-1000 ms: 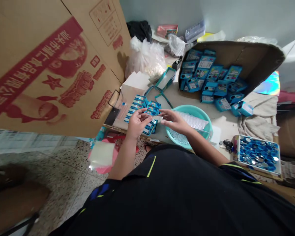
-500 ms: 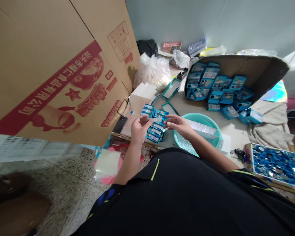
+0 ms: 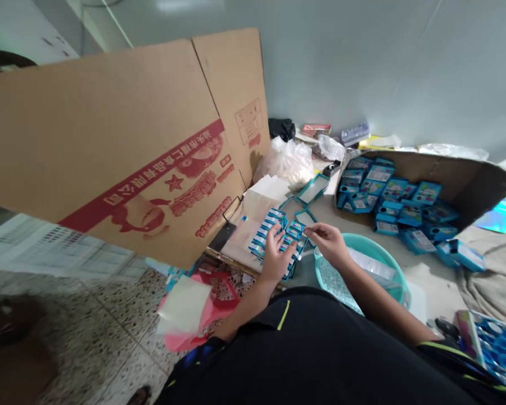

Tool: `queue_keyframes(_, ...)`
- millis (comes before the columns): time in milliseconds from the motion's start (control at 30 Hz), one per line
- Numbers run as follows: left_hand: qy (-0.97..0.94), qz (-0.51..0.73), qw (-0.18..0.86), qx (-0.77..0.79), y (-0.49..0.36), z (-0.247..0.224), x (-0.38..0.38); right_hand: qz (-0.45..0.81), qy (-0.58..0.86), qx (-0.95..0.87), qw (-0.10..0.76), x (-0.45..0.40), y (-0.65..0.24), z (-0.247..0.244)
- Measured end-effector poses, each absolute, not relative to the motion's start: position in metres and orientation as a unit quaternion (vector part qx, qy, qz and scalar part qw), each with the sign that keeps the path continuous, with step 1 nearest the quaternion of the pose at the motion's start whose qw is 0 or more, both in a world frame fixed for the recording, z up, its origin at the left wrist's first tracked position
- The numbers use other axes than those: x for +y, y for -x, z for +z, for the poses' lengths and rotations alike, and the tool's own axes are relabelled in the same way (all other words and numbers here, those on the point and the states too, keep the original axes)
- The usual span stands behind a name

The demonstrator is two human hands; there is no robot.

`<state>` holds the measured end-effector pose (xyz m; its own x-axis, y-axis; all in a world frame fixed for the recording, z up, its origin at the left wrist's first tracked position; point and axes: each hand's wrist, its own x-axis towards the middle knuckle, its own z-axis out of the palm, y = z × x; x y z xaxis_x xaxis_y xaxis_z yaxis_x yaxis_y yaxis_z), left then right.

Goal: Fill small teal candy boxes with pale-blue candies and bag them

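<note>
Small blue boxes stand packed in rows on the table in front of me. My left hand rests over the nearer boxes with its fingers apart, covering part of them. At the far right end of the rows, my right hand has thumb and fingertips pinched together beside a box. Whatever lies in that pinch is too small to make out. Just right of the boxes, a turquoise basin holds small pale pieces and clear plastic trays; my right forearm passes over it.
A large cardboard sheet rises on the left. Behind the basin, an open carton lies on its side with blue boxes spilling out. Empty blue frames and a plastic bag lie behind. A tray of blue round parts is at right.
My view has tilted up, so the scene sits lower and farther right. The pale strip between my hands no longer shows there; my left hand has spread over the boxes, and my right fingers have closed.
</note>
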<state>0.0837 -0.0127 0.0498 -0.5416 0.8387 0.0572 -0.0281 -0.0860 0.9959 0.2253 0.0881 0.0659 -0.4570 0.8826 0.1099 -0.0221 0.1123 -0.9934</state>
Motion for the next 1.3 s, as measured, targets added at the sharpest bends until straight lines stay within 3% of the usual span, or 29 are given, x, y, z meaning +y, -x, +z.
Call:
queue_keyframes(167,-0.535,0.544,0.234,0.602,-0.075,0.067,-0.014,0.433,0.253,-0.821,0.275,0.089,-0.233,0.077)
queue_keyframes(367,-0.489,0.557,0.260,0.619,-0.086,0.054,-0.006,0.400,0.260,-0.845,0.242,0.088,-0.235,0.061)
queue_keyframes(533,-0.446,0.582,0.185,0.654,-0.103,0.051,-0.008,0.470,0.318,-0.768,0.297,0.081,-0.237,0.031)
queue_keyframes(733,-0.345,0.598,0.265,0.674,-0.108,0.034,0.005,0.544,0.314,-0.713,0.310,0.080,-0.246,-0.005)
queue_keyframes(867,-0.390,0.495,0.279,0.724,-0.081,0.024,0.015,0.564,0.339,-0.694,0.292,0.085,-0.236,-0.025)
queue_keyframes(967,-0.483,0.392,0.188,0.760,-0.062,0.016,0.017,0.591,0.369,-0.650,0.304,0.084,-0.221,-0.036)
queue_keyframes(1300,-0.545,0.343,0.117,0.756,-0.052,-0.015,0.032,0.634,0.384,-0.550,0.384,0.083,-0.204,-0.065)
